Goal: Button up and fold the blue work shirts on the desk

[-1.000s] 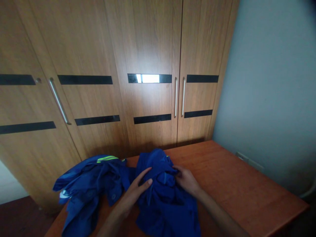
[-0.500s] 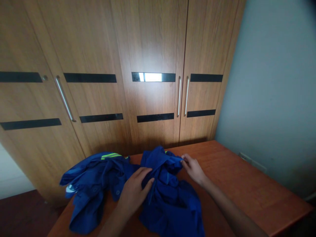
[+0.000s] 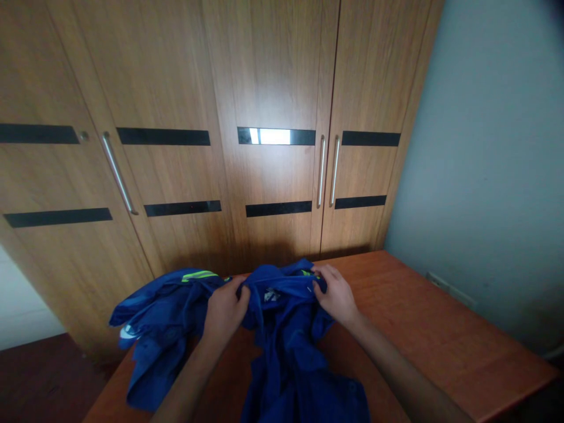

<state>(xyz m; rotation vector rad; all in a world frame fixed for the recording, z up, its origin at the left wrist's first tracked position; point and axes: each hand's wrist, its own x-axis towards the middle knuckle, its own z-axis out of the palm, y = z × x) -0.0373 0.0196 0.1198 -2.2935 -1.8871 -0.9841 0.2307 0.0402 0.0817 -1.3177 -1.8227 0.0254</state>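
Observation:
A blue work jacket (image 3: 293, 341) with a bit of yellow-green trim lies in front of me, its upper edge, which looks like the collar, stretched between my hands. My left hand (image 3: 225, 308) pinches that edge on the left side. On the right, my right hand (image 3: 335, 294) grips the same edge between thumb and fingers. A pale label shows inside the garment. Beside my left forearm rests a second crumpled blue garment (image 3: 163, 329), with a yellow-green stripe and a small white patch; the forearm covers part of it.
Both garments lie on a reddish-brown wooden table (image 3: 440, 341). Behind it stands a wooden wardrobe (image 3: 273, 76) with metal handles and black strips. A pale wall (image 3: 493, 147) with a socket strip (image 3: 452, 291) borders the right side.
My left hand has moved up and left and now grips the jacket's edge. The edge has been pulled straight between both hands, exposing the label. My right hand has shifted slightly.

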